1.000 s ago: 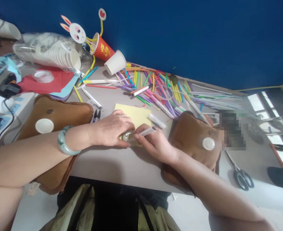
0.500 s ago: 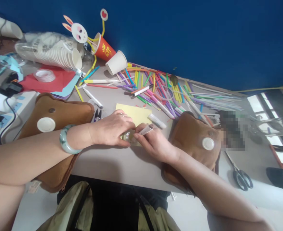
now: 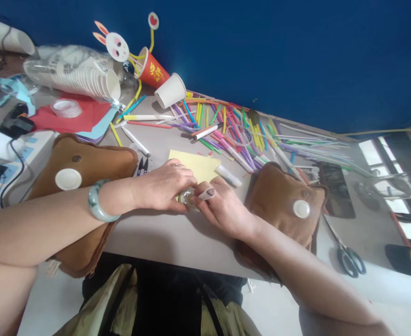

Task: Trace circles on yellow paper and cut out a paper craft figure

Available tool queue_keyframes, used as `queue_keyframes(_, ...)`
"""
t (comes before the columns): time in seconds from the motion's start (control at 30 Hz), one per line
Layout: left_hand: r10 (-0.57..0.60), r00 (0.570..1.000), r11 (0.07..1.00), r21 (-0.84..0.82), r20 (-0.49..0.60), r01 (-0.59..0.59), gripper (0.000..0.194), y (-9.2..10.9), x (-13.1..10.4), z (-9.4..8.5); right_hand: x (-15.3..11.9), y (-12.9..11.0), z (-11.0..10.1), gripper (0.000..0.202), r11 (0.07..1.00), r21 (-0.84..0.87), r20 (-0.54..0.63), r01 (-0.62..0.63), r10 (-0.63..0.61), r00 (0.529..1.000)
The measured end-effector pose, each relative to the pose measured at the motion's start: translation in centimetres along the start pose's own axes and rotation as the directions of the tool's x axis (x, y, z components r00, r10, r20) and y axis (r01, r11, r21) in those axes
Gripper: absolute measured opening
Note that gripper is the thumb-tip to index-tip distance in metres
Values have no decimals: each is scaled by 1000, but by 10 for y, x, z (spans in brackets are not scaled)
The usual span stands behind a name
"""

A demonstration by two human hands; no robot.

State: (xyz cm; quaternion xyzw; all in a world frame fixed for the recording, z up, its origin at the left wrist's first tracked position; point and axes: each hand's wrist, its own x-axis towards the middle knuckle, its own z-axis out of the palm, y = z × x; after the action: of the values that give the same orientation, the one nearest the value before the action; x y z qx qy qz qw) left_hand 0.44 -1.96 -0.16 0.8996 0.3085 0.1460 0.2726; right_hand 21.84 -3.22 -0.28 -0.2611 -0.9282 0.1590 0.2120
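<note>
My left hand [image 3: 168, 186] is bent over a small round clear thing with a pale rim [image 3: 185, 196], its fingers closed around the far and near sides. That round thing rests on a sheet of yellow paper [image 3: 198, 165] on the table. Between the thumb and fingers of my right hand [image 3: 224, 205] is a white-barrelled marker [image 3: 207, 194], its back end pointing up toward me. The marker's tip is hidden by my fingers, close beside the round thing. Just beyond my right hand lies a white tube-like piece [image 3: 228, 176], touching the paper.
Brown cushions [image 3: 86, 163] flank the work area, the second brown cushion [image 3: 285, 200] under my right forearm. Coloured straws and pens [image 3: 233, 130] spread along the blue partition [image 3: 278, 56]. Scissors [image 3: 348, 259] and a dark phone [image 3: 336, 189] lie right; bagged paper cups [image 3: 79, 79] left.
The marker's back end has swung left and slightly toward me as my right hand turned. My left hand still holds the round thing in nearly the same place.
</note>
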Motion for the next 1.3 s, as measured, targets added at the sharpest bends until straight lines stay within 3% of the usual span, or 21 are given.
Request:
queue_keyframes(0.43, 20, 1000, 1000, 7, -9, -20, 41, -5, 0, 4, 0, -9, 2, 22, 955, -231, -37, 184, -198, 980)
queue_keyframes(0.83, 43, 998, 998, 41, -40, -41, 38, -7, 0, 8, -3, -1, 3, 21, 983, -13, -28, 184, -185, 982)
queue_keyframes(1.0, 16, 1000, 999, 38, -11, -16, 33, -5, 0, 5, -4, 2, -3, 10, 990, 107, -99, 97, -87, 991)
queue_keyframes(1.17, -28, 999, 1000, 3, 29, 28, 28, -1, -1, 0, -7, 0, -22, 6, 970, 226, -231, -93, 147, 962)
queue_keyframes(1.3, -39, 999, 999, -18, 36, 40, 25, 1, -2, -2, -7, -2, -27, 5, 910, 347, -171, -227, 299, 939)
